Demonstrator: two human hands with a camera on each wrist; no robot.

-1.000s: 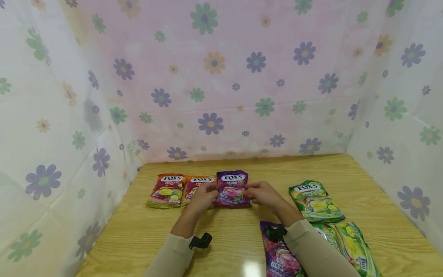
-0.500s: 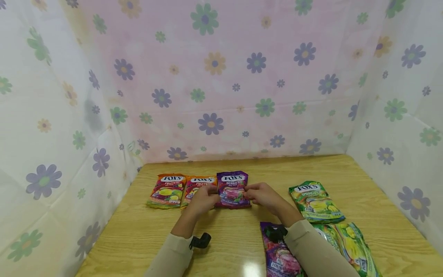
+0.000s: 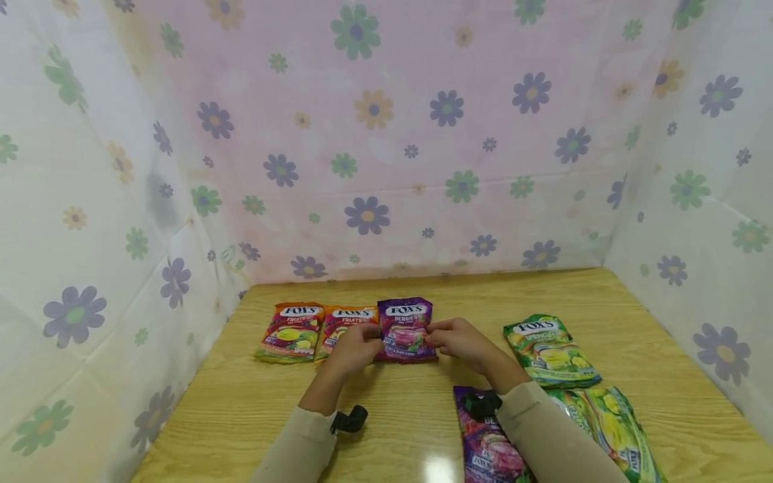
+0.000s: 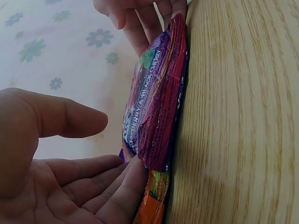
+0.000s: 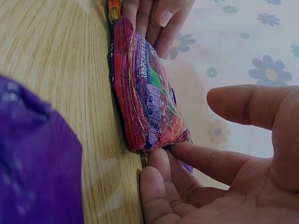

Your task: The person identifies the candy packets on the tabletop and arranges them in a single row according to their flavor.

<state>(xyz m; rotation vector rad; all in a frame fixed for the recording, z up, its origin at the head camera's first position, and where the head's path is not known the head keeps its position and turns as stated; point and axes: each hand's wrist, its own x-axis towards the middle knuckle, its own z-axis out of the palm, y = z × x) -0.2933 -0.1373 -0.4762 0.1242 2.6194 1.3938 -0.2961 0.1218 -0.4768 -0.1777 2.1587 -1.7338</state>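
A purple candy bag (image 3: 406, 332) marked FOX'S Berries lies flat on the table between my two hands. At its left edge my left hand (image 3: 354, 349) touches it with fairly straight fingertips (image 4: 133, 175); the thumb stands apart in the left wrist view. The fingertips (image 5: 159, 163) of my right hand (image 3: 461, 341) rest against the opposite edge, thumb raised away from the bag. Directly left of it lies an orange Fruits candy bag (image 3: 345, 318), partly hidden by my left hand. A second orange candy bag (image 3: 292, 332) sits beside that one, forming a row.
On the right lies a green candy bag (image 3: 551, 352), with more green candy bags (image 3: 619, 429) nearer me. Another purple candy bag (image 3: 486, 443) is partly under my right forearm in the head view. Flowered cloth (image 3: 386, 147) walls the wooden table (image 3: 386, 429) at the back and sides.
My right fingertips have shifted very slightly left against the purple candy bag's edge. The bags hold their places.
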